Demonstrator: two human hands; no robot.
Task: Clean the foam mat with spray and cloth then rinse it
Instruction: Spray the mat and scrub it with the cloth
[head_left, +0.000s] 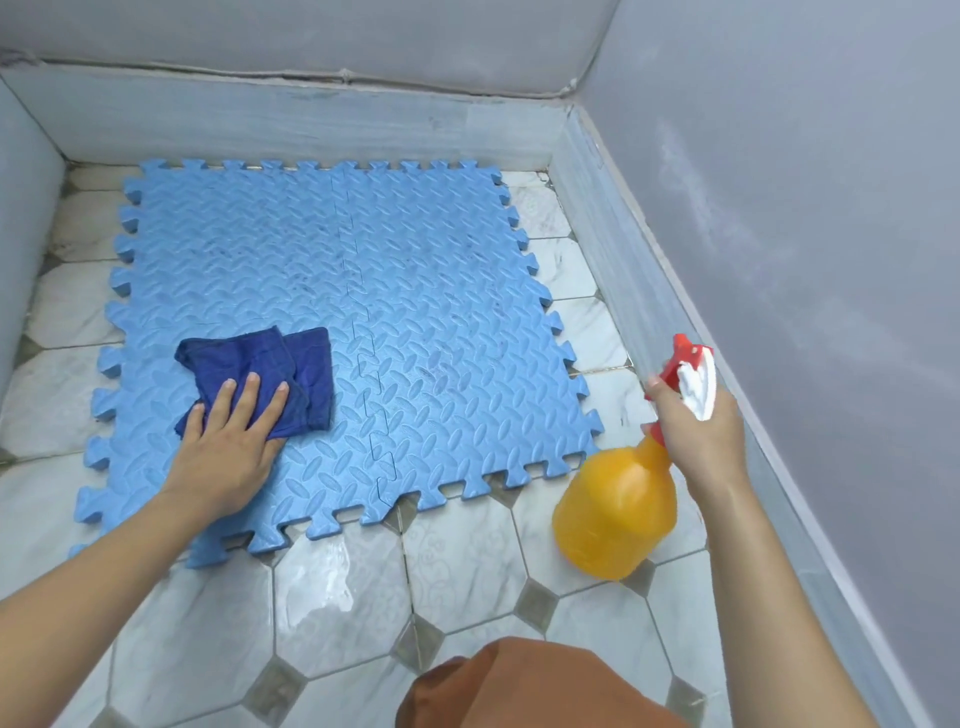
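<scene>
Partly hidden under left hand (228, 447): navy cloth (270, 374), pressed flat onto blue foam mat (363, 291); right hand (696, 431) grips orange spray bottle (618, 514) neck.

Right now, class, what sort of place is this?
Probably a tiled wash area or balcony corner: glossy patterned floor tiles, a low skirting beneath plain grey walls, the foam mat laid out.

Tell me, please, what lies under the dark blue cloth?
The cloth lies on the blue foam mat, pressed flat by the left hand. The mat patch beneath it is hidden.
</scene>
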